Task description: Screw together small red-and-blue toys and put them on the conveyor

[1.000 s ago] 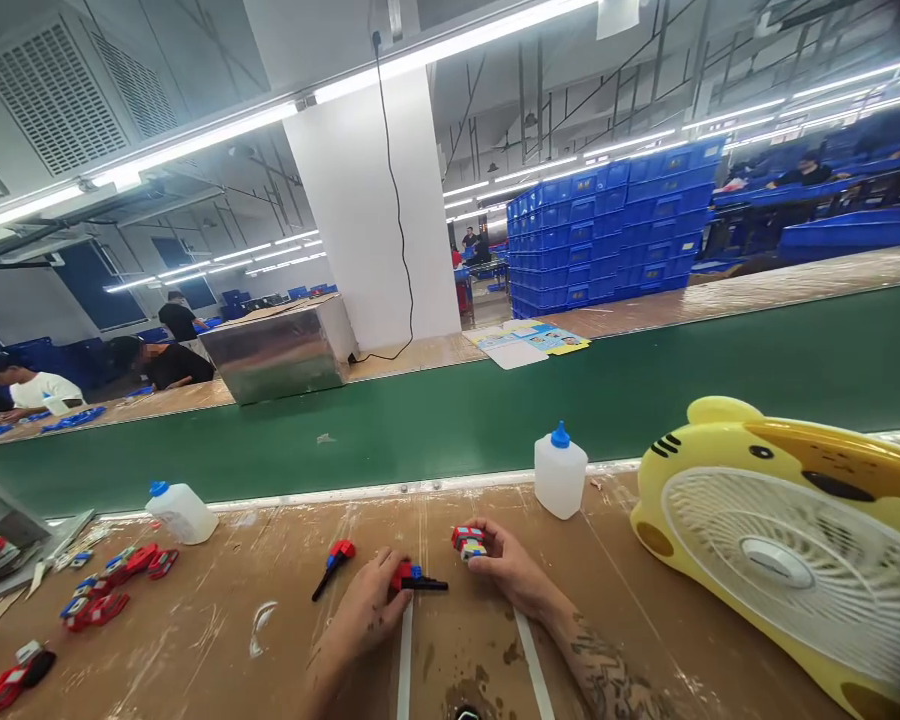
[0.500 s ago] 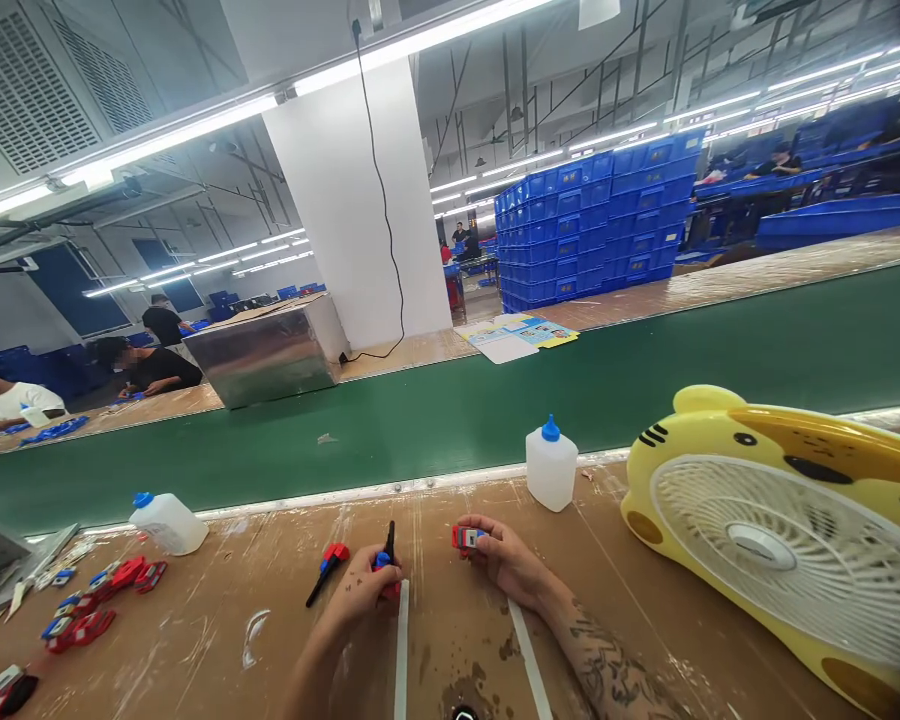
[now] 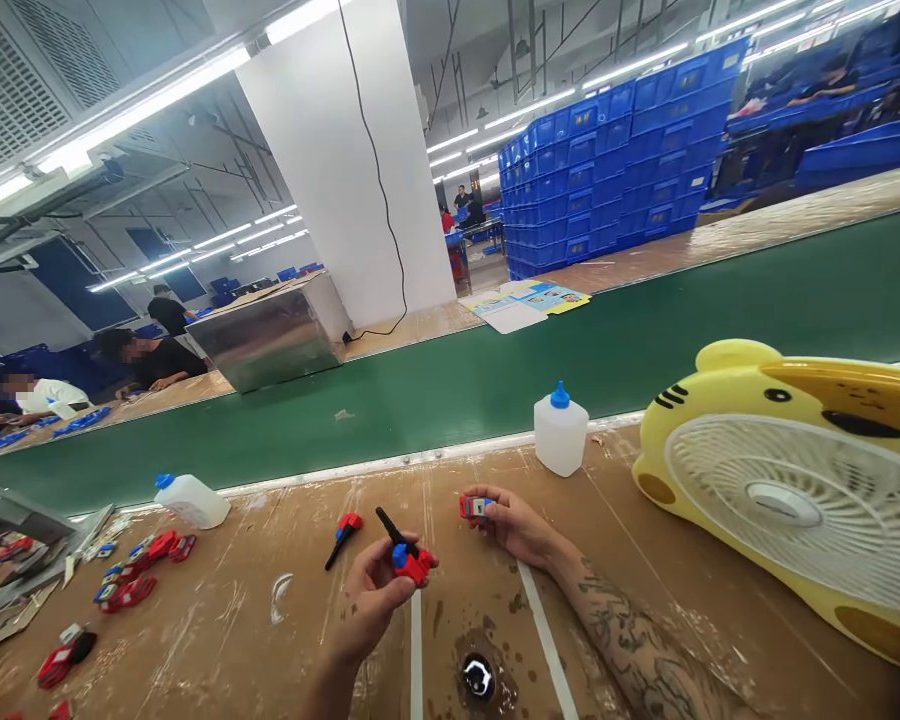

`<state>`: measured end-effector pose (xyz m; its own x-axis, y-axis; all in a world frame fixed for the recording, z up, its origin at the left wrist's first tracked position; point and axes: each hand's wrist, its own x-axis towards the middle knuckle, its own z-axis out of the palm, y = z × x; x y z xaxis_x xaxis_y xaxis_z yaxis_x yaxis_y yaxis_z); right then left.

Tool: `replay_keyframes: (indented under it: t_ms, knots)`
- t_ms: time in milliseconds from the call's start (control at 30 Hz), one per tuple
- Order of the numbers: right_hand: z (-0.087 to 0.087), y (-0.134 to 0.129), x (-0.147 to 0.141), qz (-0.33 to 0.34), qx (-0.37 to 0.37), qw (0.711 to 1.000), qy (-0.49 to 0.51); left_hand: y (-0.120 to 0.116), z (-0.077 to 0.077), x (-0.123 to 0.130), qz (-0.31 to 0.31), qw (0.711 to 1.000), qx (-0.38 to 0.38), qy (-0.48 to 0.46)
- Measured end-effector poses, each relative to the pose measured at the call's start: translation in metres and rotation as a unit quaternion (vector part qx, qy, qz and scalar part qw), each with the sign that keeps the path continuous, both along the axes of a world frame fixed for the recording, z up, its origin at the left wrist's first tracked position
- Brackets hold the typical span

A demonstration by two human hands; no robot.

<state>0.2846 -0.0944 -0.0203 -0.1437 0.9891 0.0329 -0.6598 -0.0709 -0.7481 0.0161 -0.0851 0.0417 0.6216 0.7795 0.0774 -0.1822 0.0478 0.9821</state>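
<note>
My left hand [image 3: 371,590] grips a red and blue plastic piece [image 3: 414,566] with a long black arm pointing up and away. Its thumb and fingers close around the piece's near side. My right hand [image 3: 516,525] pinches a small red and grey plastic piece [image 3: 472,508] between thumb and fingers, apart from the left one. Left of my left hand lies another red and blue piece [image 3: 348,524] with a black arm. More red, blue and white pieces [image 3: 139,572] are grouped farther left on the brown tabletop [image 3: 232,640].
A yellow animal-shaped fan [image 3: 784,505] stands at the right. A white bottle with a blue cap [image 3: 561,435] stands upright; another bottle [image 3: 195,502] leans at the left. Beyond runs a green conveyor belt [image 3: 435,410]. Near me is a dark round hole with a shiny centre [image 3: 478,678].
My left hand has turned and lifted its piece, showing more of the red body and tilting the black arm leftward. My right hand keeps its grip. The camera view has shifted.
</note>
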Motion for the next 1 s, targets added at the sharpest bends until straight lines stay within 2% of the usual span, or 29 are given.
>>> replay_keyframes:
  t_ms: [67, 100, 200, 333, 433, 533, 667, 733, 900, 967, 1000]
  knots:
    - [-0.001, 0.001, 0.0, 0.0, -0.003, 1.0, -0.002, -0.007, 0.008, -0.003, -0.025, 0.987, 0.124, 0.101]
    - [-0.002, 0.001, 0.0, -0.001, -0.004, 1.0, -0.003, -0.011, 0.013, -0.004, -0.046, 0.967, 0.195, 0.155]
    - [-0.003, 0.001, 0.0, -0.002, -0.008, 1.0, -0.003, -0.025, 0.03, -0.007, -0.129, 0.875, 0.371, 0.281]
    - [-0.002, 0.001, 0.001, -0.002, -0.005, 1.0, -0.002, -0.041, 0.047, -0.008, -0.233, 0.767, 0.461, 0.381]
    - [-0.001, 0.001, 0.0, -0.003, -0.005, 1.0, -0.004, -0.047, 0.052, -0.005, -0.274, 0.724, 0.495, 0.395]
    - [-0.001, 0.001, 0.001, -0.004, -0.006, 1.0, -0.007, -0.048, 0.053, -0.001, -0.287, 0.717, 0.511, 0.378]
    - [-0.004, 0.002, 0.002, -0.002, -0.005, 1.0, -0.013, -0.049, 0.052, 0.005, -0.292, 0.748, 0.463, 0.376]
    - [-0.006, 0.002, 0.002, 0.0, -0.003, 1.0, -0.017, -0.049, 0.053, 0.007, -0.296, 0.754, 0.455, 0.371]
    - [-0.006, 0.002, 0.002, -0.006, 0.002, 1.0, -0.023, -0.046, 0.055, 0.005, -0.305, 0.735, 0.464, 0.389]
    - [-0.006, 0.002, 0.001, -0.009, 0.008, 1.0, -0.026, -0.041, 0.051, 0.002, -0.296, 0.748, 0.443, 0.396]
    - [-0.005, 0.001, 0.001, -0.009, 0.012, 0.999, -0.028, -0.038, 0.046, 0.001, -0.284, 0.767, 0.428, 0.385]
